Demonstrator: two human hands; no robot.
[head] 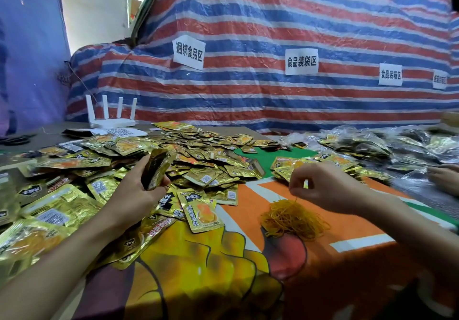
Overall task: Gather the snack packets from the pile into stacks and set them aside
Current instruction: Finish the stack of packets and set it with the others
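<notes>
Gold foil stack of packets (pixel 157 168) at centre left, long axis tilted up to the right, clamped in the fingers (pixel 145 164) of the left hand (pixel 137 190) above the pile (pixel 198 151). The right hand (pixel 320 185) pinches a barely visible rubber band (pixel 295 199) over the band heap (pixel 294 218) on the tabletop (pixel 347 220). Bagged packets (pixel 397 146) blur at right.

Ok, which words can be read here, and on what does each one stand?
"捆绑食品区": left paper sign on the striped tarp.
"食品装袋区": middle paper sign.
"食品装箱区": right paper sign.
Far-right sign and the snack packets: too blurred to read.
</notes>
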